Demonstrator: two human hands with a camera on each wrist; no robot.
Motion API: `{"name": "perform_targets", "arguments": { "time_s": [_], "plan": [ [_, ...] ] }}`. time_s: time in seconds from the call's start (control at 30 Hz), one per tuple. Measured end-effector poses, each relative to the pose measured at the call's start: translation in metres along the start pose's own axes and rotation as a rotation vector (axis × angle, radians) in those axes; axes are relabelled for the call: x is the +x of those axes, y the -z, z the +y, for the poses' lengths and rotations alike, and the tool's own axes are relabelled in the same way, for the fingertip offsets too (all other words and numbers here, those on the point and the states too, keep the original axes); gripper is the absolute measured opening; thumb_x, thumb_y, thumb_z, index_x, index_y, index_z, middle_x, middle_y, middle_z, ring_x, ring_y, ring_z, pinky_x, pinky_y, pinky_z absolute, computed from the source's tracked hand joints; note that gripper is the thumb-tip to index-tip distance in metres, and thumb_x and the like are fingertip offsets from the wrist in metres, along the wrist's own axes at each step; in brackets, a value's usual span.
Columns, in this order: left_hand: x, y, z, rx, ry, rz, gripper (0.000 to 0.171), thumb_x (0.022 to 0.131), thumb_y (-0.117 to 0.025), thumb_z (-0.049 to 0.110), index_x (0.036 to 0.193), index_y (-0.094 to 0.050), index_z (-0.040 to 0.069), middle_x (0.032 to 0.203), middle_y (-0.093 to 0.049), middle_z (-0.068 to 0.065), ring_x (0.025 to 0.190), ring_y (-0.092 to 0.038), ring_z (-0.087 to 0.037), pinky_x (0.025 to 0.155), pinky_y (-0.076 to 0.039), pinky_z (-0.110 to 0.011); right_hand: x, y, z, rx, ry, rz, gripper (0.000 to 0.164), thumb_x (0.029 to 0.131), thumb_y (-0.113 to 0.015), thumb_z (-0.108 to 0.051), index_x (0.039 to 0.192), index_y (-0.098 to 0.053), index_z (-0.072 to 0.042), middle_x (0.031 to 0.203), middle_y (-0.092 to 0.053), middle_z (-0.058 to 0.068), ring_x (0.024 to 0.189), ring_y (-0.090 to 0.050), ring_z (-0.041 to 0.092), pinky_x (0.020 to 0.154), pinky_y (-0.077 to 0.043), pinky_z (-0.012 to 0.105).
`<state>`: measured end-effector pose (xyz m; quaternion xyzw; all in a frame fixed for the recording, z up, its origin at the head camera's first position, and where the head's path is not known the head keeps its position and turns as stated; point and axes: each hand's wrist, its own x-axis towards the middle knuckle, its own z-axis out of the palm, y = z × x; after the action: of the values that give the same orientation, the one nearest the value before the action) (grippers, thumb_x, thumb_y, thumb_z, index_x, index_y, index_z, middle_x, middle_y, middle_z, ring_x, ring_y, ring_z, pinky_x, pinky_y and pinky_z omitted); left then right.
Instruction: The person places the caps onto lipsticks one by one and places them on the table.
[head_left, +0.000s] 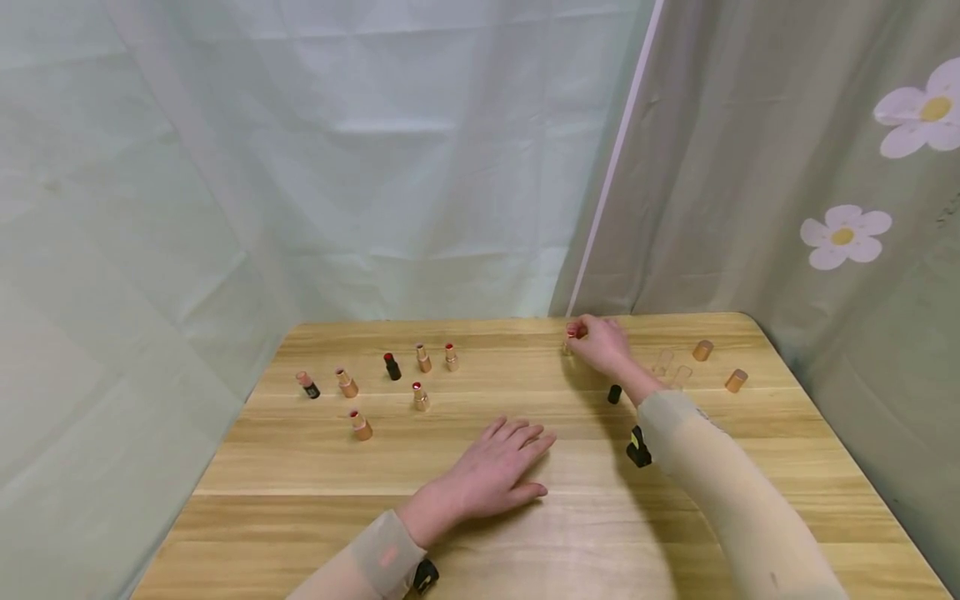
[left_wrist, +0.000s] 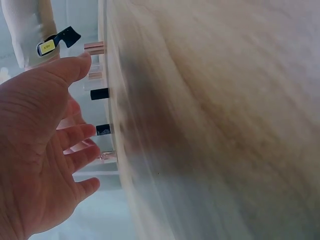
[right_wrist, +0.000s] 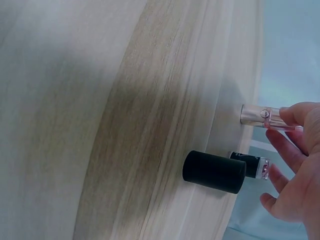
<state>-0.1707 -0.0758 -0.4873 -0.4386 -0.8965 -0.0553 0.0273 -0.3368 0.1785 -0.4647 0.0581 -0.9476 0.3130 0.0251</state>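
Observation:
At the back of the table, my right hand [head_left: 602, 343] pinches the top of a gold lipstick [right_wrist: 254, 115] between thumb and fingertip. The lipstick stands upright with its base at the tabletop, and a clear section covers its upper end in the right wrist view. Beside it are a black lipstick [right_wrist: 245, 161] with a clear top and, nearer the camera, a black cap [right_wrist: 214, 172]. My left hand [head_left: 492, 468] rests flat near the middle of the table, fingers spread and holding nothing. To its left stand several uncapped lipsticks, among them a gold one [head_left: 361, 427].
Clear caps [head_left: 682, 377] and copper-coloured caps [head_left: 737, 381] stand at the right beyond my right forearm. A black lipstick [head_left: 392, 367] with a red tip stands at the back left. Curtains [head_left: 420, 208] hang close behind the wooden table [head_left: 300, 517].

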Motion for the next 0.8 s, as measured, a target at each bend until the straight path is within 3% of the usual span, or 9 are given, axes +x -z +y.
{"name": "perform_targets", "arguments": {
  "time_s": [0.2,0.43,0.57,0.8],
  "plan": [
    [0.000,0.001,-0.001,-0.002,0.013,-0.018,0.071,0.101,-0.058,0.053,0.158,-0.040,0.016,0.156,-0.046,-0.007,0.144,-0.039,-0.029,0.119,-0.026,-0.055,0.001,-0.001,0.000,-0.010,0.007,-0.002,0.023,0.096,-0.071,-0.025,0.112,-0.067,-0.008,0.112,-0.069,0.010,0.117,-0.049,0.036,0.108,-0.030,0.054],
    [-0.001,-0.001,-0.002,-0.015,0.027,-0.027,0.071,0.101,-0.058,0.053,0.158,-0.040,0.016,0.156,-0.045,-0.007,0.145,-0.039,-0.029,0.119,-0.025,-0.056,-0.001,0.002,0.002,0.012,0.006,-0.026,0.046,0.097,-0.068,-0.027,0.136,-0.060,-0.005,0.126,-0.066,0.014,0.125,-0.047,0.040,0.107,-0.034,0.057],
    [0.000,0.000,-0.003,-0.021,0.040,-0.013,0.071,0.100,-0.060,0.051,0.158,-0.040,0.015,0.155,-0.046,-0.008,0.144,-0.040,-0.030,0.119,-0.026,-0.056,-0.007,0.015,0.006,0.052,0.024,-0.013,0.049,0.098,-0.066,-0.022,0.142,-0.055,-0.005,0.132,-0.063,0.018,0.126,-0.048,0.042,0.103,-0.039,0.058],
    [0.004,0.008,-0.009,-0.014,0.055,0.013,0.072,0.100,-0.060,0.051,0.159,-0.038,0.016,0.159,-0.041,-0.010,0.146,-0.035,-0.034,0.120,-0.022,-0.057,-0.024,0.049,0.017,0.048,0.052,0.040,0.051,0.098,-0.065,-0.023,0.145,-0.054,-0.005,0.134,-0.061,0.018,0.128,-0.043,0.043,0.106,-0.033,0.059]
  ]
}}
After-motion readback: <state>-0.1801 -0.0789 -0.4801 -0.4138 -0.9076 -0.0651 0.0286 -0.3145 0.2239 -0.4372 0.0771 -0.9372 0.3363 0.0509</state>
